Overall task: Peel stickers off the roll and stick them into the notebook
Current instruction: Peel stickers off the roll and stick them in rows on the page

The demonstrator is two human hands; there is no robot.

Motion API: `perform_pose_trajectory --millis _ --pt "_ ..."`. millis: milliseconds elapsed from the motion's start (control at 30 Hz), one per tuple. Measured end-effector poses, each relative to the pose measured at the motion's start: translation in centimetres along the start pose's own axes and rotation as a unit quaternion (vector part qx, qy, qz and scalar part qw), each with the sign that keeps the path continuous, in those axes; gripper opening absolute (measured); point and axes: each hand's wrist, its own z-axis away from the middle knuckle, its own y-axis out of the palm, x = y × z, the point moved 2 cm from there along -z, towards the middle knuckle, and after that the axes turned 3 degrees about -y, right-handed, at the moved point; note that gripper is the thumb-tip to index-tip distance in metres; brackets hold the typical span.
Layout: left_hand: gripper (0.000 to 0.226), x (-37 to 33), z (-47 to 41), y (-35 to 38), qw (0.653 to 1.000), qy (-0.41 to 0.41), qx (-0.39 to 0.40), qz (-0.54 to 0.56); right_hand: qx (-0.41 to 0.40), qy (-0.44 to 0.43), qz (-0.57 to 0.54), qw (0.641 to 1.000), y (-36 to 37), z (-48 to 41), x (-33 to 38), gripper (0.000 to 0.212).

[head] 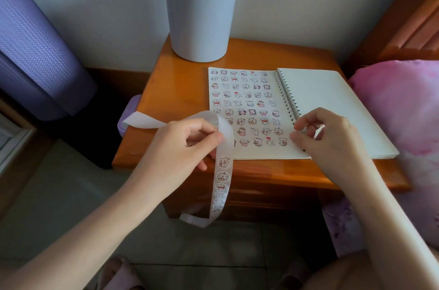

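1 notebk (332, 99), 1 sticker strip (222, 171), 1 bin (199, 18)

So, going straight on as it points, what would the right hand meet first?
Likely the notebook's left page by the bottom sticker row; the right hand's height above it is unclear.

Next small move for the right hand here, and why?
Probably move the right hand across to peel the top sticker off the strip that the left hand pinches. I can't see a sticker in its curled fingers, the notebook's left page looks full, and the right page is blank.
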Motion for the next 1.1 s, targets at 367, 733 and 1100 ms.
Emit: perform_pose_trajectory --millis 367,733,1100 --pt "0.014 -0.5 0.2 -0.6 0.994 -0.002 -0.053 0.091 -0.029 -0.094 -0.174 0.980 0.1 0.6 2.8 0.005" --pt "0.013 -1.1 0.5 -0.3 0.988 0.010 -0.063 0.139 0.108 -0.139 -0.205 0.963 2.2 2.7 5.0 0.008" --pt "0.004 -1.3 0.5 -0.1 0.984 0.016 -0.062 0.166 0.095 -0.122 -0.267 0.951 2.4 2.8 5.3 0.014"
